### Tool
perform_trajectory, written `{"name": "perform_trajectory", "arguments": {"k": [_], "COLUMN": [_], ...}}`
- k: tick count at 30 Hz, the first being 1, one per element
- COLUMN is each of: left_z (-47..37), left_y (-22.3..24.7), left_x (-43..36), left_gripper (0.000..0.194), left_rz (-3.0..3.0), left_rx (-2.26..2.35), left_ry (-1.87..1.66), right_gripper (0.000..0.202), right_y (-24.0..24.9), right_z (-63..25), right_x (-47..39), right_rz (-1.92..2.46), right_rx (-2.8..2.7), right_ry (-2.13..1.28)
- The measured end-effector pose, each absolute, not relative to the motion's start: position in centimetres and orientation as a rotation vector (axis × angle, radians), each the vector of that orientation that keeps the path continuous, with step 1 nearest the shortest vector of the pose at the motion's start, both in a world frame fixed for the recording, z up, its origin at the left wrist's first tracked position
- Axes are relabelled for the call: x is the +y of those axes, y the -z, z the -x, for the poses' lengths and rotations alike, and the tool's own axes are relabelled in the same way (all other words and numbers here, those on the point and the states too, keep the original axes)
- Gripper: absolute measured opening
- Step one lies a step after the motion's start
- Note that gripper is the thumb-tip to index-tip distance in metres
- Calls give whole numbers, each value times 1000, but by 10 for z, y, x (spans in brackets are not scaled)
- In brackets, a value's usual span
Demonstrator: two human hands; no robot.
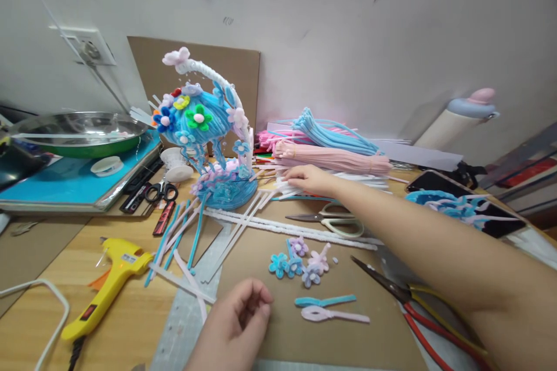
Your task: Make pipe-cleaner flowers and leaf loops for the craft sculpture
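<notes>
My right hand (307, 178) reaches across to the back, its fingers stretched out over the near end of a bundle of white pipe cleaners (365, 181). My left hand (239, 322) is loosely curled above the cardboard (278, 336) at the front, with nothing visible in it. To its right lie a blue pipe-cleaner piece (324, 301) and a pale lilac looped one (335, 315). Several small pipe-cleaner flowers (278, 265) are grouped behind them. At the back left stands a blue pipe-cleaner umbrella-shaped ornament (202, 116) decorated with flowers, on a round base (230, 194).
Scissors (331, 219) lie beneath my right forearm, and red-handled pliers (404, 295) beside it. A yellow glue gun (113, 278) is at left, near black scissors (162, 190). Pink (331, 156) and blue pipe-cleaner bundles (331, 133) are stacked by the wall; a phone (461, 200) is at right.
</notes>
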State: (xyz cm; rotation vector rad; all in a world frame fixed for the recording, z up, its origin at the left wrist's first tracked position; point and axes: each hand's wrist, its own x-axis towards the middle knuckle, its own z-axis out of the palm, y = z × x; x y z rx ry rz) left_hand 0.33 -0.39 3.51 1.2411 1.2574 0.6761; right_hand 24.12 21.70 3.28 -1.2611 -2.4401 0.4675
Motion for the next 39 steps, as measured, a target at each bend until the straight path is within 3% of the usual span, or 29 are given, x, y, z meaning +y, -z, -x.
{"name": "perform_trajectory", "arguments": {"k": [11, 18, 29, 36, 39], "left_z": [-4, -4, -4, -3, -2], "left_y": [-38, -35, -34, -33, -32], "left_x": [-4, -5, -7, -5, -5], "left_gripper": [9, 9, 12, 13, 13], "left_rz": [-1239, -1284, -1357, -1410, -1424], "left_rx": [1271, 1259, 1269, 1275, 1269], "left_ry": [-680, -658, -631, -609, -600], "right_gripper": [25, 29, 17, 64, 69], "right_y": [-22, -27, -48, -46, -47], "right_z": [-224, -226, -269, -268, -274], "right_x": [242, 230, 230, 238, 245], "right_rz": [1644, 1733, 1782, 1796, 1799], "right_rx": [-2299, -2151, -2171, -2110, -2116], "right_ry": [-321, 33, 275, 438, 432]}}
